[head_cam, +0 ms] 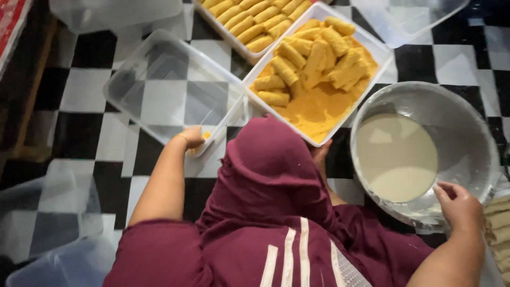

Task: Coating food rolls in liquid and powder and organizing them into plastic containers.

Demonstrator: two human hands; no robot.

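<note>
The checkered black-and-white floor (pixel 79 90) fills my view. Nearest me, in the middle, a person in a maroon hooded top (pixel 265 212) sits facing away from me.

To the right stands a wide metal bowl (pixel 467 122) with a pool of pale batter (pixel 396 157) in it. My right hand (pixel 461 208) rests on the bowl's near rim with the fingers bent. I cannot tell whether it grips the rim or only leans on it. My left hand is out of view.

Beyond the person lies a white tray (pixel 372 45) of orange crumbs, with coated rolls (pixel 319 56) heaped at its far side. Touching the tray's left corner is an empty clear container (pixel 159 85). Farther off, a second tray holds coated rolls in neat rows (pixel 255 18).

The person's one hand (pixel 192 137) is at the clear container's near edge, with a small orange piece (pixel 205 136) just beside its fingers. Their other hand (pixel 321 154) touches the crumb tray's near corner. At the right edge, near my wrist, lie pale uncoated rolls (pixel 499 223).
</note>
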